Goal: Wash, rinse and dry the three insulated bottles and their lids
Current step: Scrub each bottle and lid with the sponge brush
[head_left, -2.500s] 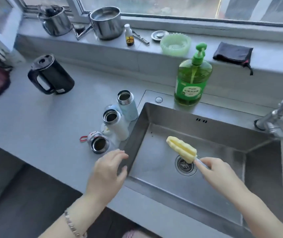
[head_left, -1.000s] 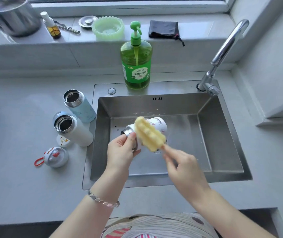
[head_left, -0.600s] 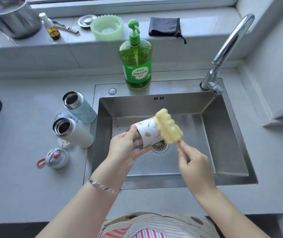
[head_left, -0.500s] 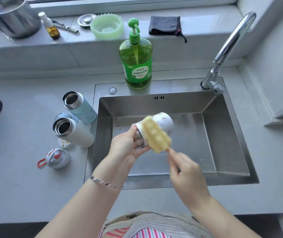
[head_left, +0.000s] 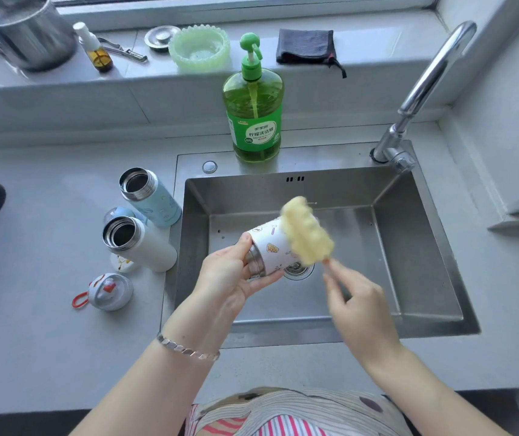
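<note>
Left hand [head_left: 232, 278] clasps the white printed steel bottle [head_left: 271, 248]; right hand [head_left: 358, 309] pinches the yellow sponge brush [head_left: 307, 234] at the bottle's two o'clock; a hard stroke could knock the bottle free.

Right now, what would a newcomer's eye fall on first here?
The blurred yellow sponge brush lies against the white patterned bottle above the sink, the right hand pinching its handle, the left hand holding the bottle's steel neck. A bright green soap bottle stands behind the sink.
</note>
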A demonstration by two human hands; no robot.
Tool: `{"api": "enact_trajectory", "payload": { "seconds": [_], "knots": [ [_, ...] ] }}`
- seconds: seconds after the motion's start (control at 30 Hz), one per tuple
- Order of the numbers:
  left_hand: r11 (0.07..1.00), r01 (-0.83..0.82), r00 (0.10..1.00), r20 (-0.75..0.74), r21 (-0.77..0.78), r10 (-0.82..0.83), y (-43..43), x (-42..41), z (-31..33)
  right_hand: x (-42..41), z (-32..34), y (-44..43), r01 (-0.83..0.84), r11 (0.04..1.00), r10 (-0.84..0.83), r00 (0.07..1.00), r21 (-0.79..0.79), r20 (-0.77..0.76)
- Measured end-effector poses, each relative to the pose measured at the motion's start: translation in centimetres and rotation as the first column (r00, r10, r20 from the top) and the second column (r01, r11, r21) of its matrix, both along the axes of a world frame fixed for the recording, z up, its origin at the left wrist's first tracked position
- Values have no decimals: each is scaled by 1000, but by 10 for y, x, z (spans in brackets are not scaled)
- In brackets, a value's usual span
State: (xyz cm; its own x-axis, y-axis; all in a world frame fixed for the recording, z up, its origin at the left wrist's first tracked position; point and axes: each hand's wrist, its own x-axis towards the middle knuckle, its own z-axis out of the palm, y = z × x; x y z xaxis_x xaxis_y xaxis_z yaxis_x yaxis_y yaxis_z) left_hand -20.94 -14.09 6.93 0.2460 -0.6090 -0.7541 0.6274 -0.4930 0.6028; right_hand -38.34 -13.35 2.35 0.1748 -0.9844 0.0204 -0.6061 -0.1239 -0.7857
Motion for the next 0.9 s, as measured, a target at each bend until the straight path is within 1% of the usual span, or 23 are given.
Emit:
{"api": "enact_trajectory", "payload": {
  "seconds": [0.03,0.07,0.1,0.13,0.17,0.2,0.23,0.3,0.33,0.4,0.43,0.5,0.53,0.57,0.6,0.63,0.67,0.7,0.73,0.77,0.83,0.87,0.9],
  "knots": [
    [1000,13,1000,7,-10,-13,1,1,1,5,2,8,-77,997,77,997,-25,-6],
    [999,29,999,14,-19,-29,3,2,1,6,3,11,-108,994,108,994,-20,9],
    [998,49,998,31,-26,-48,5,4,2,6,4,8,-76,997,75,996,17,44],
    [997,71,996,56,-29,-69,8,7,2,3,3,-1,7,996,-14,997,85,82],
    [995,97,991,91,-25,-95,11,10,1,-1,4,-11,85,977,-109,988,194,112],
    [992,126,986,116,-16,-123,15,14,1,-6,6,-21,127,938,-177,976,323,129],
    [987,159,980,126,-5,-157,19,17,0,-9,7,-26,113,889,-205,965,444,166],
    [968,249,963,106,9,-249,26,22,1,-6,9,-28,-49,776,-223,911,629,347],
    [955,297,950,91,16,-297,29,22,1,-4,10,-26,-133,729,-227,878,671,420],
    [930,368,928,61,25,-369,31,20,1,-4,8,-23,-227,684,-213,847,693,487],
    [923,385,921,45,19,-386,32,19,1,-5,7,-23,-235,677,-217,842,697,495],
    [913,409,913,25,-19,-408,31,19,-1,-5,7,-23,-195,670,-258,844,716,471],
    [901,431,902,45,-55,-429,31,17,-1,-5,8,-24,-168,659,-285,846,733,450],
    [868,487,871,129,-93,-475,33,17,-3,-6,8,-25,-148,634,-322,842,759,433],
    [815,570,805,271,-104,-528,34,17,-4,-7,11,-27,-139,591,-368,831,794,418],
    [756,648,716,410,-91,-564,36,16,-5,-7,14,-30,-140,539,-415,814,831,406],
    [707,703,638,507,-77,-579,38,16,-7,-8,17,-32,-150,495,-451,798,856,400],
    [688,722,609,543,-78,-578,39,15,-7,-7,21,-34,-152,476,-469,790,866,396],
    [699,709,625,546,-97,-559,41,14,-7,-7,22,-36,-130,483,-473,794,866,383],
    [735,668,664,537,-114,-520,41,12,-8,-5,24,-38,-79,517,-472,804,852,361],
    [854,504,787,477,-130,-391,40,9,-10,-3,23,-37,72,643,-451,840,763,301],
    [899,420,836,439,-125,-330,39,8,-11,-4,22,-35,136,721,-405,878,679,255],
    [924,366,854,435,-111,-286,37,8,-12,-6,21,-33,172,799,-330,926,576,182]
  ]
}}
